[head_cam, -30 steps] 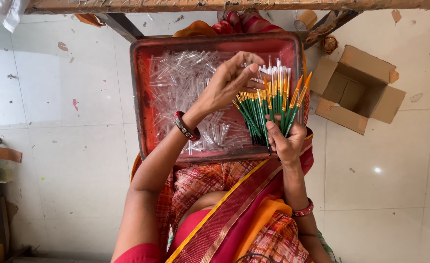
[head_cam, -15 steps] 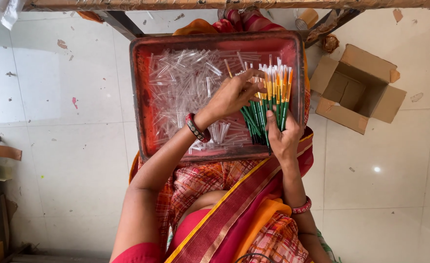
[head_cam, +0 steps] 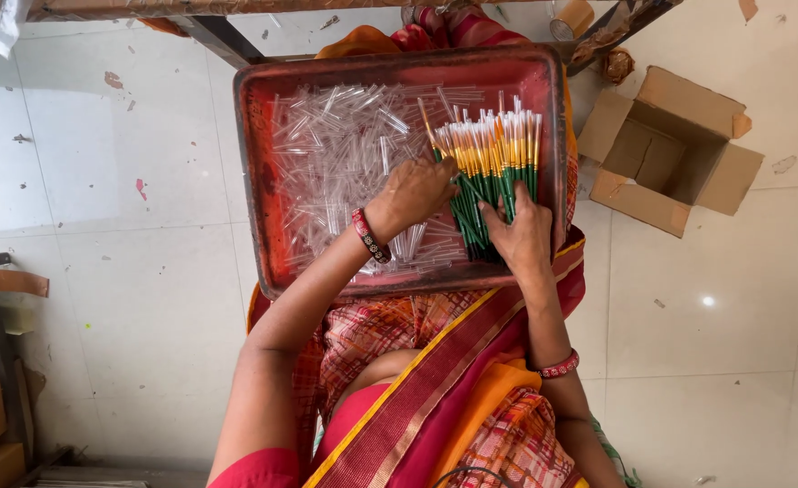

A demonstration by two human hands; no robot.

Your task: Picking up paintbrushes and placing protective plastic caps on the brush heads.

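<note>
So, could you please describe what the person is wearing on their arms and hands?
Both forearms are bare and neither hand is gloved. The left hand has a red beaded bangle with dark and pale markings at the wrist. The right hand has a similar red patterned bangle further up the forearm. A short red sleeve covers the left upper arm. I cannot make out any rings.
</note>
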